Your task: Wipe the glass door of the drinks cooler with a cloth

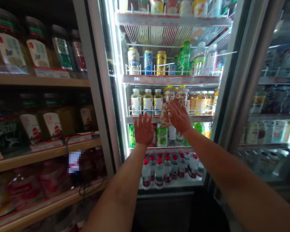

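My right hand (180, 116) presses a crumpled, patterned cloth (166, 114) flat under its fingers, apparently against the glass door (157, 133) of a lit drinks fridge. To its left, my left hand (144, 130) is raised with the fingers spread and nothing in it. Its palm faces the glass; whether it touches cannot be made out. Behind both hands are shelves of drinks: white-capped bottles (148, 101), yellow-capped bottles partly hidden by the cloth, and green-labelled bottles (162, 135) lower down.
Cans (148, 62) and green bottles (186, 56) stand on an upper fridge shelf. Red-capped water bottles (159, 172) fill the bottom. On the left are wooden shelves (38, 81) with large jars and a small blurred screen (74, 162) with a cable. Another fridge door (270, 96) is at right.
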The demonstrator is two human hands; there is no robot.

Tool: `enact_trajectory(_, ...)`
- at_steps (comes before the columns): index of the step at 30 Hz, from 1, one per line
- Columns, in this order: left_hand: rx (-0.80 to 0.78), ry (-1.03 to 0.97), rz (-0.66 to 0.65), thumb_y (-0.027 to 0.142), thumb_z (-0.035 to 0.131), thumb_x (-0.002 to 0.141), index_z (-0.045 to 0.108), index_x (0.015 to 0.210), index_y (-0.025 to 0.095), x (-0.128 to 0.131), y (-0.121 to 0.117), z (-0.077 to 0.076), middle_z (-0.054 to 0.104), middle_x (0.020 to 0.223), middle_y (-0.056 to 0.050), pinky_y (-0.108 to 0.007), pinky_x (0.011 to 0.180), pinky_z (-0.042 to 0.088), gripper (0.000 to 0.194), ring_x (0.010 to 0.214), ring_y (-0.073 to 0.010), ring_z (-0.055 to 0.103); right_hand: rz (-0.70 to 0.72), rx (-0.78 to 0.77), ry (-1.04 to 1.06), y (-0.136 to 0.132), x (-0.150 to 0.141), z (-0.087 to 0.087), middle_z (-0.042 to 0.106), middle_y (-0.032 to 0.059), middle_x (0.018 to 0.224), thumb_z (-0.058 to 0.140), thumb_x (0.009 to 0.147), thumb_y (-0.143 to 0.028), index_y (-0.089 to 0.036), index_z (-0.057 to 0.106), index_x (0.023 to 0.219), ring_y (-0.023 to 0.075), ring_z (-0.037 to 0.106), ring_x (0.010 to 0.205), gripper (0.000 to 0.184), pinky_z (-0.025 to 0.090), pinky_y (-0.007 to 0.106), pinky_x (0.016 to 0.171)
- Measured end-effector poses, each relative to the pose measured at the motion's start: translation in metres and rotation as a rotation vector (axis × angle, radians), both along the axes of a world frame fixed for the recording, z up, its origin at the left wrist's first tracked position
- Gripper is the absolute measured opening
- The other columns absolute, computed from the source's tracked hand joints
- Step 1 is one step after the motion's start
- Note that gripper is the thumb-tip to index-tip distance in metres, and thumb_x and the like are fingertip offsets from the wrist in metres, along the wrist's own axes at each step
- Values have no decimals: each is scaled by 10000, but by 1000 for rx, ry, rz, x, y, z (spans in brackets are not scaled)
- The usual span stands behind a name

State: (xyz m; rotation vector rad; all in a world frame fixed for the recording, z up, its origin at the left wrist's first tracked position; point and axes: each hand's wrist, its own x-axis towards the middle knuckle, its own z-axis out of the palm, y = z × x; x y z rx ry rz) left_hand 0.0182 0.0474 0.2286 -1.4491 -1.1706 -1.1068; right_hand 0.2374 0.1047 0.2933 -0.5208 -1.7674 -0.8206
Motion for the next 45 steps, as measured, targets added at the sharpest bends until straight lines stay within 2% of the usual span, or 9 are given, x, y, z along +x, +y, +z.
enact_trajectory(3, 10, 7, -8, 257, 459, 1004, 490, 1538, 208, 0, 0, 1, 387, 1635, -94, -565, 1302, 133, 537, 1595, -273, 99, 9, -21, -7, -1, 6, -37, 452, 108, 1596, 401, 1063, -284, -180, 381, 1603, 246, 317, 1547, 550, 313, 502, 1276)
enact_trajectory(6, 12, 12, -21, 282, 436, 1022, 481, 1543, 202, -3, 1, 0, 390, 1635, -100, -555, 1306, 115, 529, 1596, -265, 80, 26, -50, 38, -5, -3, -49, 417, 113, 1615, 406, 1066, -256, -167, 344, 1618, 237, 276, 1562, 562, 318, 498, 1278)
enact_trajectory(12, 84, 6, -151, 372, 292, 1078, 260, 1636, 165, -1, -5, 2, 239, 1699, -130, -510, 1320, 85, 596, 1602, -231, 55, 193, -78, -174, -17, -50, -28, 406, 84, 1624, 395, 1057, -172, -160, 392, 1593, 185, 248, 1569, 536, 260, 449, 1315)
enact_trajectory(18, 55, 138, -276, 459, 110, 1076, -12, 1667, 176, 26, -10, 27, 110, 1734, -112, -453, 1312, 211, 666, 1598, -247, 59, 217, -145, -167, -19, -77, -7, 269, 127, 1677, 480, 1047, -268, -107, 354, 1604, 182, 171, 1585, 593, 272, 361, 1311)
enact_trajectory(21, 45, 183, -267, 496, 151, 1083, 56, 1666, 143, 30, -2, 36, 203, 1710, -152, -507, 1300, 206, 688, 1599, -266, 54, 156, -115, -143, -18, -60, 7, 251, 123, 1684, 427, 1061, -251, -86, 409, 1571, 160, 215, 1575, 536, 304, 304, 1289)
enact_trajectory(25, -54, 202, -168, 421, 392, 1065, 322, 1622, 188, 27, 3, 35, 377, 1643, -120, -545, 1307, 123, 608, 1601, -266, 65, 3, -49, -123, -13, -16, 18, 352, 87, 1644, 435, 1070, -328, -182, 444, 1564, 220, 279, 1560, 515, 194, 493, 1318)
enact_trajectory(30, -14, 231, -127, 254, 534, 1012, 535, 1494, 350, 22, -2, 44, 510, 1565, -11, -618, 1295, 105, 491, 1597, -287, 103, -119, -53, -131, 2, 22, -1, 362, 46, 1636, 429, 1070, -342, -246, 386, 1596, 236, 268, 1561, 537, 140, 539, 1315)
enact_trajectory(40, 79, 60, -254, 168, 354, 1034, 570, 1474, 233, 31, 15, 167, 294, 1691, -65, -471, 1287, 280, 494, 1589, -260, 196, -91, -53, -105, 14, 24, -18, 382, 36, 1626, 382, 1058, -241, -240, 365, 1606, 219, 247, 1564, 548, 210, 506, 1313)
enact_trajectory(45, -51, 187, -235, 217, 423, 1024, 602, 1439, 284, 41, 14, 129, 440, 1619, -53, -517, 1300, 214, 457, 1571, -274, 256, -81, -63, -88, 13, 24, -19, 383, 31, 1626, 387, 1053, -231, -240, 360, 1609, 213, 247, 1563, 557, 190, 498, 1321)
